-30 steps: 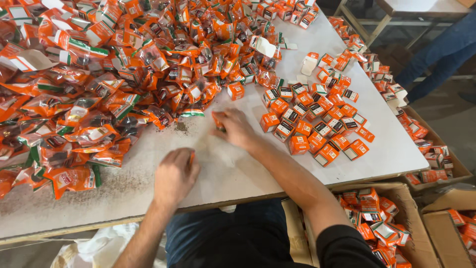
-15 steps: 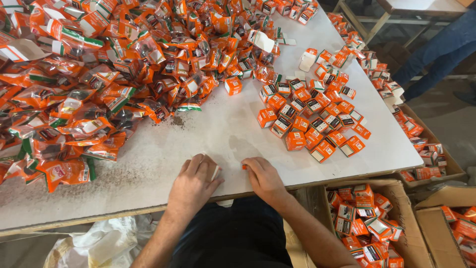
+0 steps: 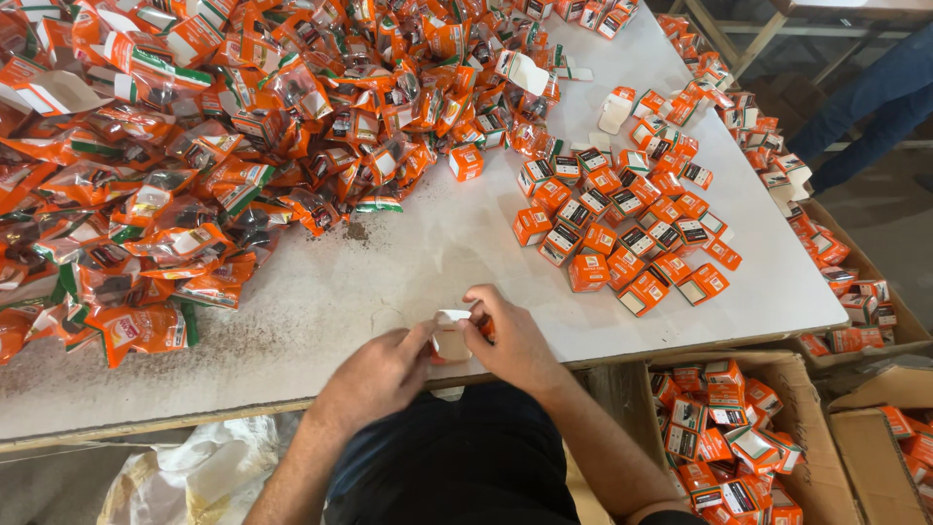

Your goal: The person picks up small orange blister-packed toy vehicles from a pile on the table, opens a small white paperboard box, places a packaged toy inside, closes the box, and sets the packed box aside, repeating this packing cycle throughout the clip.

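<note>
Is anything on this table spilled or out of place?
Yes. Dark crumbs lie loose on the white table at the edge of the orange sachet heap. A lone orange box sits apart from the grouped boxes.

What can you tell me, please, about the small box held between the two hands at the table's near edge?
The small box looks like thin cardboard, orange outside with a pale inner face showing. A flap seems open at its top. The left hand and the right hand pinch it from either side, and their fingers hide much of it. It sits just over the near edge of the white table, apart from the other boxes.
</note>
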Demonstrator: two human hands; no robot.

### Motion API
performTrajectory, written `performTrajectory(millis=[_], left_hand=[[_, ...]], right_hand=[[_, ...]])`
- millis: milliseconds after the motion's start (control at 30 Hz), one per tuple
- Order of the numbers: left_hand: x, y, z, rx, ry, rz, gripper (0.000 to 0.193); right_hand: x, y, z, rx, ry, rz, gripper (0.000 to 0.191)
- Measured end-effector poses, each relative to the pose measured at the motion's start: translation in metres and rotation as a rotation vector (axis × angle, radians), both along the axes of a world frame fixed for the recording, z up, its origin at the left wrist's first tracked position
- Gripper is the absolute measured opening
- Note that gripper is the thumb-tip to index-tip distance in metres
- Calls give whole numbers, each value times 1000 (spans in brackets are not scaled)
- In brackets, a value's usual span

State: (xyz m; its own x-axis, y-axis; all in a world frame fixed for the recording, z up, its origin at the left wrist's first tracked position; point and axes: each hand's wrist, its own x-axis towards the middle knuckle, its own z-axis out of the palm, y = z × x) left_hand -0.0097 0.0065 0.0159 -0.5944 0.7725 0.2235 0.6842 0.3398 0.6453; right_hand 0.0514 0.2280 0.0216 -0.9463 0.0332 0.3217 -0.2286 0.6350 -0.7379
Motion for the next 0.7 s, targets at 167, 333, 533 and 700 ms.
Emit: performTrajectory(millis=[167,333,533,700], left_hand=[[-4,1,-8,111,537,56,37],[12,4,-17,260,516,122,37],[15,26,-36,277,276,275,45],[7,31,-42,323,66,320,55]], right_hand=[[-4,3,11,36,-98,68,28],[-7,6,-7,-21,-141,45,21],[-7,1,-34,62,4,-174,33],[34,35,-31,501,291,-9,59]])
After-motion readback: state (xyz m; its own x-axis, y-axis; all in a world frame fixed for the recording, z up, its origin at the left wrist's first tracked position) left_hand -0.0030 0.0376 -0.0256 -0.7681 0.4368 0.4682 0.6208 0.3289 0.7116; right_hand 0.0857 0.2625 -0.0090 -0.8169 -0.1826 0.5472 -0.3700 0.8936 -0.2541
